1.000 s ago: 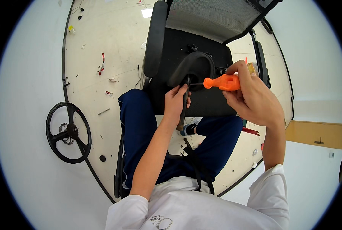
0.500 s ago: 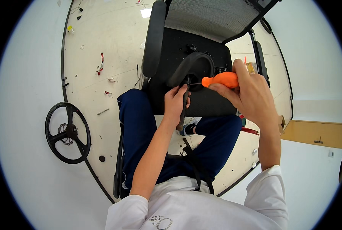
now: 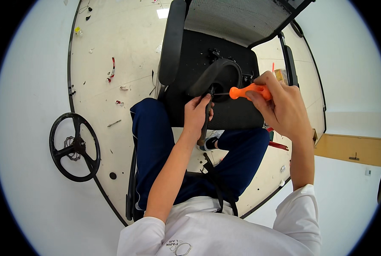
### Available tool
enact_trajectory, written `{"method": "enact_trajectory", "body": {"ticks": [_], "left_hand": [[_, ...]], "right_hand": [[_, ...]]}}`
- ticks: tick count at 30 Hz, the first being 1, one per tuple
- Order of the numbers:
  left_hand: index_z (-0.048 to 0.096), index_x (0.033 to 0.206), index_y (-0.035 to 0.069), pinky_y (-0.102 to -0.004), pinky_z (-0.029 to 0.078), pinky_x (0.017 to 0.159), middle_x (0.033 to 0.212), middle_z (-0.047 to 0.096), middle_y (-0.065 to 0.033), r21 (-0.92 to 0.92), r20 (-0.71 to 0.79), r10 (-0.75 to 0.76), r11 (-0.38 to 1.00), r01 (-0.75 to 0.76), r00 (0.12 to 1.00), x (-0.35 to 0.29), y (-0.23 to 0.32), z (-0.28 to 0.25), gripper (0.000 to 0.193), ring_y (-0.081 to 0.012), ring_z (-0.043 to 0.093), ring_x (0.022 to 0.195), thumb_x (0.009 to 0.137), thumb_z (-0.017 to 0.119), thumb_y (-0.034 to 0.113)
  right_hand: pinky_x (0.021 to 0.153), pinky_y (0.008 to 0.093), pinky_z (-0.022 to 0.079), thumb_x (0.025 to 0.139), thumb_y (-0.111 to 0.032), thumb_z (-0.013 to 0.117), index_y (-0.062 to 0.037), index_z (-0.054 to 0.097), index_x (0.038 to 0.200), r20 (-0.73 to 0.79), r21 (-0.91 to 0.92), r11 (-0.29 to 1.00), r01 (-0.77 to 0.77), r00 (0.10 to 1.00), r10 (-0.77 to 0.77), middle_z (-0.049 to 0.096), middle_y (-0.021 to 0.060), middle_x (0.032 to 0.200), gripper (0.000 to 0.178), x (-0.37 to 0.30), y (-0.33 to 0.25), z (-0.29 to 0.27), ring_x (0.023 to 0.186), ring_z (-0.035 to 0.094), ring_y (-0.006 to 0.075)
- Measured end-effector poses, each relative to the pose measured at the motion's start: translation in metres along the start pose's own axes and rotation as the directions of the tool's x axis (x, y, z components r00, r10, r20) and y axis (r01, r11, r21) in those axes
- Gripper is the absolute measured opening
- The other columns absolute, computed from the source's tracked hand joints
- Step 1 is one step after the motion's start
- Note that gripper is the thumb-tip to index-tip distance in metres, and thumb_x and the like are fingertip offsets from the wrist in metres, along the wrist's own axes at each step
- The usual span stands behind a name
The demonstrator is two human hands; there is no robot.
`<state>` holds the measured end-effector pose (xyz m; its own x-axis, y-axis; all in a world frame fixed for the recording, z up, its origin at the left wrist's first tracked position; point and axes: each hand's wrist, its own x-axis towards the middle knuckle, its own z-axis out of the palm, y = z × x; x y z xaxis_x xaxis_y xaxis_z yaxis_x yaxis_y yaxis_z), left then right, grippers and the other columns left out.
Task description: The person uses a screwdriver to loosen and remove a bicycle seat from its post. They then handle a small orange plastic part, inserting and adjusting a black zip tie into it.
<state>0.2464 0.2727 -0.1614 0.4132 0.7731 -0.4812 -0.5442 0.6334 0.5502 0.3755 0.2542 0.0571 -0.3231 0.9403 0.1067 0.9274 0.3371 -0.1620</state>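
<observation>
Left hand (image 3: 196,113) closed around a dark bar (image 3: 206,119), frame centre | right hand (image 3: 284,104) gripping an orange-handled screwdriver (image 3: 247,91), right of centre | bar looks stiff, fairly light, best held mid-length; screwdriver probably steadiest by its bulbous handle

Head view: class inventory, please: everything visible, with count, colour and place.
office chair: 1, black, top centre
screwdriver: 1, orange-handled, centre right
dark bar: 1, black, centre
curved part: 1, black, over chair
small parts: several, black, on chair
spoked wheel: 1, black, left
thin rod: 1, grey, left floor
disc: 1, black, left floor
curved strip: 1, red, left floor
red bar: 1, red, right floor
scraps: several, mixed, floor
door: 1, tan, right
trousers: 1, navy, below chair
shirt: 1, white, bottom
hands: 2, bare, left hand on dark bar, right hand on screwdriver
</observation>
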Motion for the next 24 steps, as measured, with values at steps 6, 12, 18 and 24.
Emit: {"method": "enact_trajectory", "body": {"ticks": [6,12,18,24], "left_hand": [[0.06,0.1,0.002,-0.0245,0.043,0.048,0.078,0.059,-0.0058,0.017,-0.004,-0.006,1.0,0.006,1.0,-0.001,-0.002,0.001,0.02,-0.011,0.056,0.057,0.094,0.063,0.021],[0.058,0.095,0.002,-0.0249,0.042,0.047,0.078,0.058,-0.0066,0.099,-0.044,0.059,0.994,-0.055,0.997,-0.007,0.006,-0.001,0.022,-0.0111,0.055,0.057,0.093,0.064,0.022],[0.058,0.094,-0.001,-0.0246,0.037,0.045,0.075,0.055,-0.0055,0.259,-0.122,0.114,0.963,-0.079,0.986,-0.015,0.02,0.004,0.029,-0.0093,0.049,0.053,0.096,0.059,0.028],[0.061,0.102,-0.002,-0.0245,0.037,0.043,0.073,0.055,-0.005,0.474,-0.114,0.235,0.867,-0.154,0.965,-0.014,0.012,0.006,0.032,-0.009,0.048,0.051,0.099,0.056,0.029]], "right_hand": [[0.041,0.029,0.036,0.09,-0.03,0.068,-0.0064,0.049,0.084,-0.108,-0.064,0.997,-0.033,0.994,0.026,0.051,0.0082,0.049,0.031,-0.002,0.0,0.005,0.039,0.05,0.0245],[0.042,0.0226,0.035,0.094,-0.019,0.063,-0.0058,0.05,0.076,-0.43,0.345,0.916,-0.205,0.833,0.348,0.051,0.0021,0.052,0.025,-0.039,0.031,-0.013,0.043,0.047,0.0063],[0.038,0.021,0.032,0.097,-0.028,0.059,-0.0074,0.048,0.076,-0.295,0.764,0.499,-0.41,0.465,0.835,0.049,-0.0001,0.052,0.031,-0.109,0.114,0.057,0.04,0.044,0.0051],[0.045,0.0253,0.048,0.098,-0.033,0.055,-0.0029,0.048,0.093,0.149,0.968,-0.095,-0.232,0.224,0.963,0.061,0.0109,0.07,0.031,-0.165,0.153,0.194,0.05,0.06,0.0148]]}}
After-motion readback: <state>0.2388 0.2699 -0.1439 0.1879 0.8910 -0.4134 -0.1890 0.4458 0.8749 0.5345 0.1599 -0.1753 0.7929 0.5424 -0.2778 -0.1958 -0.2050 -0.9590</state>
